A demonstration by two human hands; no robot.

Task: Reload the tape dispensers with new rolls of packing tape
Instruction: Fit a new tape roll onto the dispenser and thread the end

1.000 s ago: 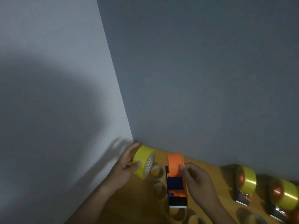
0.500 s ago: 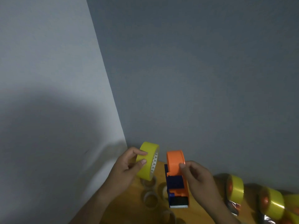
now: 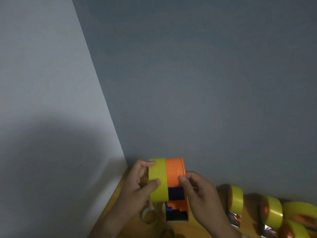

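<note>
My left hand (image 3: 137, 189) grips a yellow tape roll (image 3: 157, 179) by its rim, fingers over the top and thumb on the front. The roll is pressed side-on against the orange spool of an orange and blue tape dispenser (image 3: 175, 189), held upright above the wooden table. My right hand (image 3: 199, 191) holds the dispenser from the right, thumb on the orange spool. Whether the roll sits on the spool cannot be seen.
Several dispensers loaded with yellow tape (image 3: 235, 200) stand in a row along the grey wall at the lower right. Empty cardboard cores (image 3: 149, 218) lie on the wooden table (image 3: 197, 231) below my hands. A white wall closes the left side.
My left hand has brought the yellow roll to the right until it meets the orange spool. Both hands and the dispenser have risen a little.
</note>
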